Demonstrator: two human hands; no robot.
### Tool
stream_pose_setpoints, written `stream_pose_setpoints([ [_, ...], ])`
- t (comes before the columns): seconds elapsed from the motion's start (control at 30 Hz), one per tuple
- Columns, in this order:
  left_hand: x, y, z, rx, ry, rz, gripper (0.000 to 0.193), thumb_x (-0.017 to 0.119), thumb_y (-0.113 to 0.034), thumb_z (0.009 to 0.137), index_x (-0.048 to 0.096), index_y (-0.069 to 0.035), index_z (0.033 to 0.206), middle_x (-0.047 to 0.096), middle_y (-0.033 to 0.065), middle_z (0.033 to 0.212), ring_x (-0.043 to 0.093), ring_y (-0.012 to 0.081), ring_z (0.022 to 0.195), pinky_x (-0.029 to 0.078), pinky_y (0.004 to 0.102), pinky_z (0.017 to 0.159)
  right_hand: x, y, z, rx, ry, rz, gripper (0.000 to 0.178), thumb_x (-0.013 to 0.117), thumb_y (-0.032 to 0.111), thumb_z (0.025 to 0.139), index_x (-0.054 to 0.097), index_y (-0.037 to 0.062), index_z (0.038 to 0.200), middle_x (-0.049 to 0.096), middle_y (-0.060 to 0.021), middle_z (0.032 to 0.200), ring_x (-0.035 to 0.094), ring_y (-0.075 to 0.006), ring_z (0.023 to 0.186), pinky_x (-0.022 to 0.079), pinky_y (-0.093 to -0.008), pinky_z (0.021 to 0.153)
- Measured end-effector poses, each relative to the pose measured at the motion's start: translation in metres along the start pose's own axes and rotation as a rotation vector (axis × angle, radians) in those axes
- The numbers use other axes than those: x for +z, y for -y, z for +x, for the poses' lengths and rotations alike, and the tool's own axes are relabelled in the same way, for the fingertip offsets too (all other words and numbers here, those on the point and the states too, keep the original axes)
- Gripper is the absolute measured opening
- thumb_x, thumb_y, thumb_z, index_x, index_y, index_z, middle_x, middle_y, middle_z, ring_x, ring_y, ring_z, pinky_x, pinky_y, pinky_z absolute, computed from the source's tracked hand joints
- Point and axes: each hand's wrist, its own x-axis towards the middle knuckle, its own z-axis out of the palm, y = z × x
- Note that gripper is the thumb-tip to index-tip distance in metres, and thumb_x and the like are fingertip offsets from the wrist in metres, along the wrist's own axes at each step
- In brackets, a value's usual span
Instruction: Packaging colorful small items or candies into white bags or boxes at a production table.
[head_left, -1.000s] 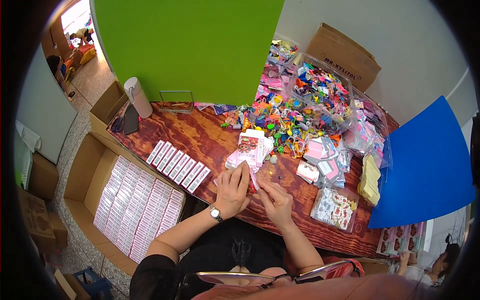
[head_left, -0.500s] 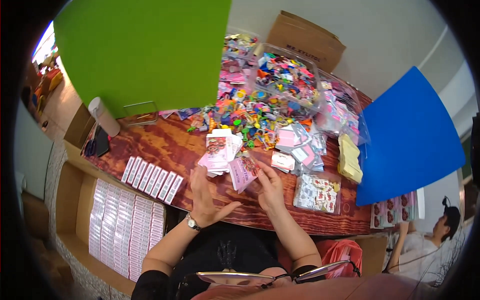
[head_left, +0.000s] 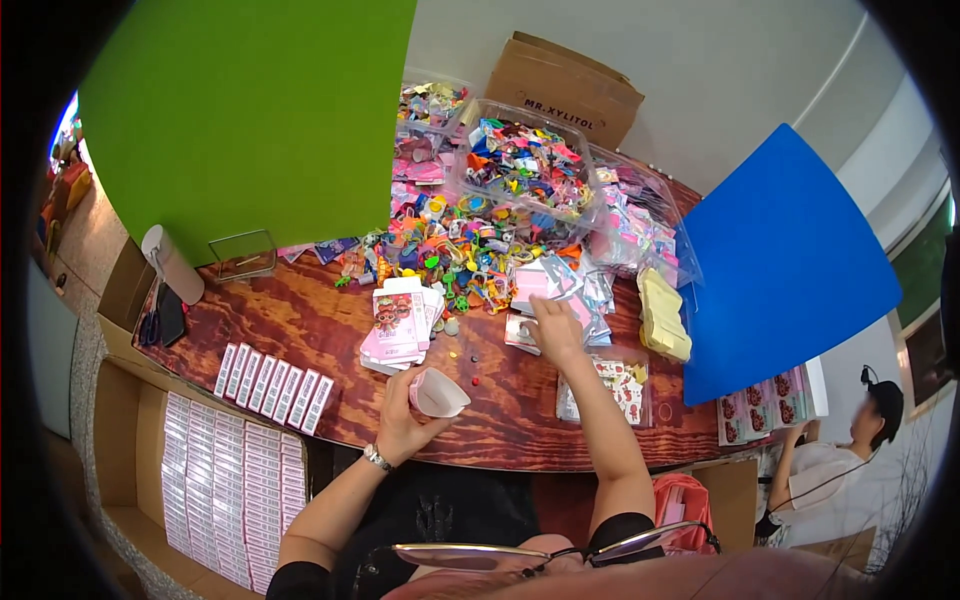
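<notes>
My left hand point(head_left: 402, 418) is closed around a small pink and white carton point(head_left: 436, 390), its open end showing a pale inside. Beside it lies a stack of flattened pink printed cartons point(head_left: 396, 325). Further right, my right hand point(head_left: 556, 330) reaches over loose pink and grey cards point(head_left: 568, 283), thumb and fingers apart, fingertips at the cards. By its thumb is a small white card with a red border point(head_left: 519, 333). Under my right forearm sits a clear bag of small printed pieces point(head_left: 622, 390).
Bright small toys point(head_left: 470, 245) are heaped behind, with a full clear bin point(head_left: 530, 165). A green panel point(head_left: 240, 120) and blue panel point(head_left: 790, 270) flank the table. Filled cartons stand in a row point(head_left: 272, 385); more fill a cardboard box point(head_left: 130, 460). A person point(head_left: 835, 460) is at right.
The flat carton in my right hand is now opened out and in my left hand. My right hand has moved away to the loose cards. The view has shifted slightly.
</notes>
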Motion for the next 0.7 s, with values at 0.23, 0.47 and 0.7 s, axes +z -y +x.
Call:
stream_pose_setpoints([
  [0.23,0.002,-0.001,-0.003,0.028,0.046,0.065,0.083,0.092,-0.015,0.062,0.048,-0.002,0.130,0.056,0.0129,0.118,0.060,0.0278,0.109,0.049,0.0391,0.093,0.049,-0.034,0.038,-0.002,-0.055,-0.164,0.062,0.075,0.029,0.083,0.053,0.0096,0.137,0.055,-0.0122,0.141,0.044,-0.0400,0.135,0.042,-0.0500,0.107],
  [0.47,0.007,0.016,-0.006,-0.074,0.020,0.012,0.079,0.094,-0.017,0.063,0.047,-0.002,0.125,0.061,0.0111,0.111,0.064,0.0222,0.102,0.052,0.0353,0.090,0.026,-0.015,0.025,-0.184,-0.067,-0.118,0.031,0.079,0.035,0.076,0.072,0.0129,0.096,0.071,-0.0059,0.097,0.063,-0.0269,0.100,0.052,-0.0437,0.082],
  [0.7,0.020,0.016,-0.005,-0.182,-0.040,-0.161,0.072,0.095,-0.023,0.063,0.052,-0.001,0.116,0.059,0.0124,0.107,0.061,0.0271,0.098,0.051,0.0390,0.085,0.029,-0.016,0.017,-0.180,-0.132,-0.232,0.013,0.067,0.026,0.085,0.071,0.0150,0.089,0.072,-0.0032,0.091,0.066,-0.0266,0.090,0.054,-0.0460,0.075],
])
